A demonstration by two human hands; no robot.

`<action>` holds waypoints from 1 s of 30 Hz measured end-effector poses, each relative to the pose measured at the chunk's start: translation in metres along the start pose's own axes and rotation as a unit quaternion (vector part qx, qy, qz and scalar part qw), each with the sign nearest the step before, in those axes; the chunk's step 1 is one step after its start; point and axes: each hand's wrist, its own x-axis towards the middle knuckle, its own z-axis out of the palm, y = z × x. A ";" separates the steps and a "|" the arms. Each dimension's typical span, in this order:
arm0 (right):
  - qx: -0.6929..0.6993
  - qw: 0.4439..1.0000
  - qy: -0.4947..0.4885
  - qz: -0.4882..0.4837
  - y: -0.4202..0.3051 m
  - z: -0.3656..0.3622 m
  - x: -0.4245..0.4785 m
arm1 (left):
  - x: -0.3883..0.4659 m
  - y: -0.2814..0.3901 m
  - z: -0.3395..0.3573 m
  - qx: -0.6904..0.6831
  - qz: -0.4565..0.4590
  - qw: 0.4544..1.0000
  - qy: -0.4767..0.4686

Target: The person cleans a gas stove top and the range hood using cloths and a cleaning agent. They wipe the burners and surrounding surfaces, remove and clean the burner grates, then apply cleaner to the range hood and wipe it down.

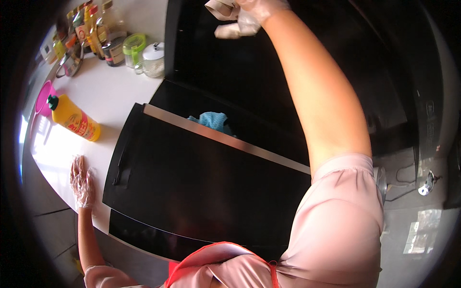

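My right hand (261,10), in a clear plastic glove, is at the top of the view with a pale cloth (225,18) bunched in it, in front of a glossy black panel (230,61). My left hand (83,181), also gloved in clear plastic, rests on the white countertop (119,90) near its front edge, fingers a little apart and holding nothing. Beyond its fingertips a yellow detergent bottle (77,120) with a dark green cap lies or stands; its pose is unclear. A blue cloth (212,120) sits behind the pale strip of the black appliance cover (209,180).
Sauce bottles (93,32), a green-lidded jar (134,46) and a glass jar with a white lid (153,59) line the wall at the back left. A pink plastic strainer or scoop (45,99) is by the left edge. A shiny metal object (427,183) is at far right.
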 end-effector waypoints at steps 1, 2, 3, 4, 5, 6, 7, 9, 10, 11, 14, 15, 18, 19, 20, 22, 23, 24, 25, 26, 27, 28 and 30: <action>0.013 1.000 -0.015 0.004 0.009 -0.015 -0.006 | 0.000 0.001 -0.001 0.000 -0.001 1.000 0.002; 0.030 0.999 -0.029 0.013 0.019 -0.031 -0.013 | 0.000 0.002 -0.002 -0.001 0.000 1.000 0.005; 0.042 0.998 -0.040 0.022 0.029 -0.053 -0.022 | -0.001 0.002 -0.002 -0.004 -0.001 1.000 0.010; 0.057 0.997 -0.050 0.034 0.042 -0.076 -0.032 | -0.001 -0.003 0.004 0.009 0.016 1.000 0.026; 0.070 0.995 -0.053 0.048 0.056 -0.102 -0.044 | 0.000 -0.008 0.009 0.020 0.026 0.999 0.025; 0.078 0.994 -0.052 0.061 0.069 -0.130 -0.058 | 0.001 -0.013 0.018 0.021 0.035 0.999 0.036; 0.086 0.992 -0.046 0.075 0.083 -0.159 -0.072 | 0.002 -0.019 0.027 0.023 0.045 0.998 0.045; 0.096 0.990 -0.025 0.098 0.114 -0.217 -0.103 | 0.000 -0.030 0.039 0.033 0.046 0.998 0.029; 0.100 0.989 -0.011 0.109 0.129 -0.244 -0.120 | -0.003 -0.039 0.046 0.036 0.050 0.997 0.048; 0.103 0.988 0.003 0.117 0.141 -0.268 -0.135 | -0.008 -0.049 0.055 0.039 0.051 0.996 0.067; 0.091 0.985 0.059 0.135 0.175 -0.336 -0.187 | -0.025 -0.033 0.064 -0.024 -0.037 0.999 0.027; 0.079 0.985 0.078 0.130 0.183 -0.354 -0.201 | -0.031 -0.036 0.072 -0.029 -0.071 0.997 0.019; -0.077 0.980 0.138 0.120 0.202 -0.397 -0.230 | -0.054 -0.039 0.068 0.208 -0.003 0.978 -0.014; -0.159 0.968 0.161 0.110 0.206 -0.409 -0.239 | -0.057 -0.032 0.066 0.188 -0.027 0.981 -0.032; -0.257 0.944 0.184 0.093 0.210 -0.420 -0.248 | -0.058 -0.026 0.064 0.168 -0.051 0.983 -0.051; -0.386 0.890 0.232 0.073 0.217 -0.426 -0.263 | -0.062 -0.032 0.063 0.089 -0.099 0.991 -0.027; -0.419 0.866 0.265 0.062 0.221 -0.422 -0.267 | -0.064 -0.044 0.066 0.086 -0.120 0.989 -0.026; -0.465 0.836 0.281 0.069 0.220 -0.434 -0.276 | -0.060 -0.022 0.072 0.092 -0.119 0.987 -0.059; -0.489 0.816 0.299 0.075 0.221 -0.441 -0.282 | -0.060 -0.009 0.065 0.106 -0.127 0.983 -0.084; -0.503 0.802 0.312 0.078 0.224 -0.447 -0.284 | -0.059 -0.005 0.064 0.096 -0.130 0.982 -0.095; -0.512 0.791 0.323 0.081 0.227 -0.450 -0.286 | -0.059 0.000 0.057 0.103 -0.126 0.982 -0.096; -0.517 0.782 0.340 0.070 0.225 -0.442 -0.288 | -0.058 0.004 0.056 0.102 -0.127 0.983 -0.088; -0.522 0.774 0.357 0.045 0.220 -0.429 -0.286 | -0.053 0.010 0.067 0.076 -0.134 0.986 -0.062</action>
